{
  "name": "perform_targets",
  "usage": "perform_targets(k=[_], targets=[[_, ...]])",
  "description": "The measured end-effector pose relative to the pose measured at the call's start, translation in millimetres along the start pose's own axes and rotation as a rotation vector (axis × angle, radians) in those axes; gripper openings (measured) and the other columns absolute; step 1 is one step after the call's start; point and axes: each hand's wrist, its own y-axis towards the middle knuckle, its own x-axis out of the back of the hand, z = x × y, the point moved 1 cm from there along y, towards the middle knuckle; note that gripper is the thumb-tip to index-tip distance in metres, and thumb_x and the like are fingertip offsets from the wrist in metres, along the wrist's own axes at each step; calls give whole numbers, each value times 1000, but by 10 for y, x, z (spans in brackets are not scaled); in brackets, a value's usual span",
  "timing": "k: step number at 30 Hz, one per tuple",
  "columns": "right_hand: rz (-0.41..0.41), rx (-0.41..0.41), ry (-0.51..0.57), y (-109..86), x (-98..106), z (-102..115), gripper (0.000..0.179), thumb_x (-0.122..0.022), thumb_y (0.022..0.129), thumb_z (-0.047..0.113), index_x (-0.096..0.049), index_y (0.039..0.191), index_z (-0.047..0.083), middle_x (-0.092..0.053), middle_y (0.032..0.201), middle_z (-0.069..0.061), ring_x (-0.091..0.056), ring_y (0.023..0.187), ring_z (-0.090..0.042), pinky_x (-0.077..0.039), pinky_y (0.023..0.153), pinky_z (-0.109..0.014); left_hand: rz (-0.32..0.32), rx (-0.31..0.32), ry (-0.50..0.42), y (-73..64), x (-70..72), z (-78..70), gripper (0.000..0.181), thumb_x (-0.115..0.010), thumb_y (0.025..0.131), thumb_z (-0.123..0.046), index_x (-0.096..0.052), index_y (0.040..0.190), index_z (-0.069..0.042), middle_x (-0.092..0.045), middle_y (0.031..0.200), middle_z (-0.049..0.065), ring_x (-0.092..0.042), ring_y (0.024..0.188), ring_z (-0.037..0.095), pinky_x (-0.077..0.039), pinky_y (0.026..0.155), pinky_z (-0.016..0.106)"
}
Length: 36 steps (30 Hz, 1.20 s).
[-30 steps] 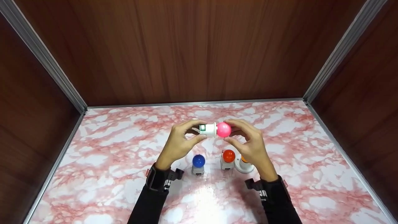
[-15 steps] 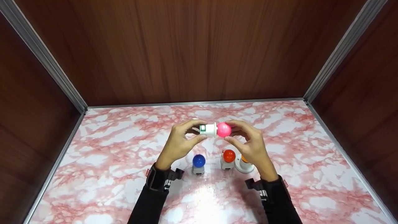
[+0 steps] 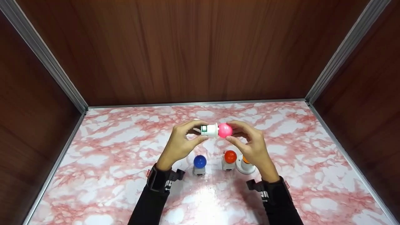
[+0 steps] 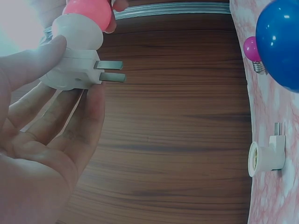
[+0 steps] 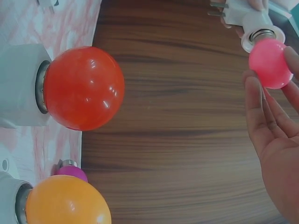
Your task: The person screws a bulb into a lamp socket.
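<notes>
Above the table, my left hand grips a white plug-in lamp socket between thumb and fingers. Its two flat metal prongs stick out in the left wrist view. My right hand pinches a pink light bulb by its globe. Bulb and socket lie sideways in line. In the right wrist view, the bulb's metal screw base sits at the socket's round mouth, part of its thread showing; how deep it goes I cannot tell.
Nearer me stand a blue bulb and a red bulb in plug-in sockets, and an orange bulb on a round base. A loose magenta bulb and a bulbless socket lie on the marbled table. Brown panels enclose it.
My right thumb and fingers have shifted very slightly on the pink bulb. The socket and my left hand look the same, and the standing bulbs have not moved.
</notes>
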Motion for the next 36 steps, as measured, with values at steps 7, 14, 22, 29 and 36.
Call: perform_targets(k=[7,14,22,29,36], targets=[[11,37,11,5,8,3,44,-81,82,-13,-72,124,-5,-76,115,-26,-75,99,-7,-65,90,-20,-5,-9,13,-2,-9,6,38,-83,92,-13,-74,127,-2,-80,113,13,-77,98,27,-68,90,43],[11,39,8,5,15,-3,45,-83,81,-13,-72,124,-4,-76,116,-25,-75,101,-7,-65,92,-21,-1,-5,16,2,-17,8,38,-82,92,-13,-73,126,2,-80,112,15,-77,98,29,-68,89,41],[9,30,-8,7,16,-15,43,-81,83,-12,-71,125,-6,-76,115,-27,-75,101,-4,-64,91,-19,0,-22,6,0,-20,19,37,-83,92,-13,-74,126,-2,-80,115,13,-76,98,27,-68,90,34],[17,-8,-26,11,11,-29,40,-78,87,-11,-71,126,-7,-78,113,-27,-74,100,0,-63,86,-15,-5,-32,17,4,-12,15,36,-83,91,-11,-75,125,-3,-80,114,12,-77,99,22,-67,90,32],[8,-4,-43,3,-10,-32,42,-76,86,-14,-71,127,-7,-78,113,-28,-74,101,2,-63,85,-13,5,-37,15,0,-2,2,36,-83,91,-10,-75,126,-4,-81,114,13,-77,99,22,-68,89,32]])
